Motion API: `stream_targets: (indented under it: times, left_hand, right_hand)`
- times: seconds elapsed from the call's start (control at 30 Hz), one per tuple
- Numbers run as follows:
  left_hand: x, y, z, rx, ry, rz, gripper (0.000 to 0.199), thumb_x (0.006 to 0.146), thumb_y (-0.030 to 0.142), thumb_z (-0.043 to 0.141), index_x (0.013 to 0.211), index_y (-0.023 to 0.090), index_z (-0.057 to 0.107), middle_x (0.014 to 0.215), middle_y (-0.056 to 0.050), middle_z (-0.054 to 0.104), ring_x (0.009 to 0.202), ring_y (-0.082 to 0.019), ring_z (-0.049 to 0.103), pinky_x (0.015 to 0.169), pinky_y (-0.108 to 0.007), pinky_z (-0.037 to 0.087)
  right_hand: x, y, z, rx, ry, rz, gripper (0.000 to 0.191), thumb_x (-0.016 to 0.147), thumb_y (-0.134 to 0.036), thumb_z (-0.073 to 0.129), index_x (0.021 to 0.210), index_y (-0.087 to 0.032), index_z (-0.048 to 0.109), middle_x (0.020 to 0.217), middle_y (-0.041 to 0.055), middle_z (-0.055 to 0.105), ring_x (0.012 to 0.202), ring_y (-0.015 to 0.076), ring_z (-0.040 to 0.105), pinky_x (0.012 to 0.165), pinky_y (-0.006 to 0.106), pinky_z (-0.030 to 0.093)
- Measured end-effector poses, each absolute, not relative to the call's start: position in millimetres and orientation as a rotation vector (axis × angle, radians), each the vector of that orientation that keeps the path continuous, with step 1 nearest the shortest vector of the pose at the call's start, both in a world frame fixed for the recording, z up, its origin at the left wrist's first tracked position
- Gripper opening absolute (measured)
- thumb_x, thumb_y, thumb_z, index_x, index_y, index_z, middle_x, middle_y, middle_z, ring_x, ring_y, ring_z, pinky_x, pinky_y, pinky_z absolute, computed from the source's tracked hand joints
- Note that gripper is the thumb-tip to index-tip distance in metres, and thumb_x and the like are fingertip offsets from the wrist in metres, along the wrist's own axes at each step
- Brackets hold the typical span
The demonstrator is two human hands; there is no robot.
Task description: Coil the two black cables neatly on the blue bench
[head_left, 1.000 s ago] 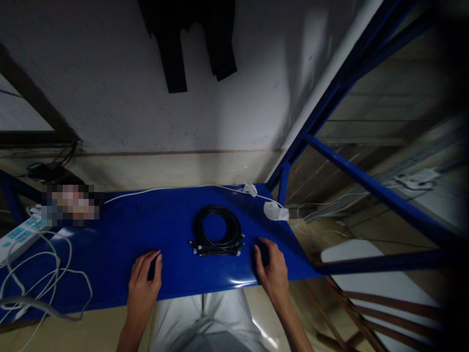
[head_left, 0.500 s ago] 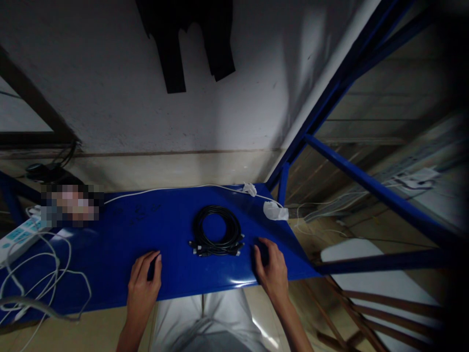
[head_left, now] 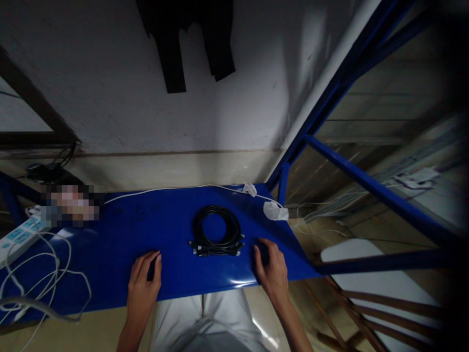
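Note:
A coil of black cables with several plug ends gathered at its near side lies on the blue table. To the left of the coil and apart from it, my left hand rests at the table's near edge, thumb and fingers apart, holding nothing. My right hand rests just right of the coil without touching it. Its thumb and fingers are curved with a gap between them, and nothing is in it.
On the left stand a white power strip and tangled white cords, with a blurred patch behind them. A white cable runs along the back edge to crumpled white wrapping. Blue frame bars and a wooden chair stand right.

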State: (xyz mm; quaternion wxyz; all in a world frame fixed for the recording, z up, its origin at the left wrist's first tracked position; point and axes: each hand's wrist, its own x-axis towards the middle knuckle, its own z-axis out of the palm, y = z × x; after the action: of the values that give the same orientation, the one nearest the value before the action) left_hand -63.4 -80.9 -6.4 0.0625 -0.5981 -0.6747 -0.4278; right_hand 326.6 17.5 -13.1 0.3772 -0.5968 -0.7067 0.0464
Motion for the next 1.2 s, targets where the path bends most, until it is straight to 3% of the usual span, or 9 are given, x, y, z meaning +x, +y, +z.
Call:
stream_targets:
  times: [1.2]
  left_hand:
    - [-66.8,-79.9,-8.2,-1.877,-2.109,-1.285,0.023,0.105,0.033,0.062,0.125,0.025,0.072,0.122,-0.01,0.073,0.113,-0.027,0.071,0.107,-0.048,0.054]
  right_hand:
    - [329.5,17.3,-14.5,-1.458,-1.822,0.126,0.037,0.108,-0.047,0.059,0.136,-0.023,0.062,0.131,0.0135,0.071,0.121,0.0326,0.067,0.103,0.051,0.054]
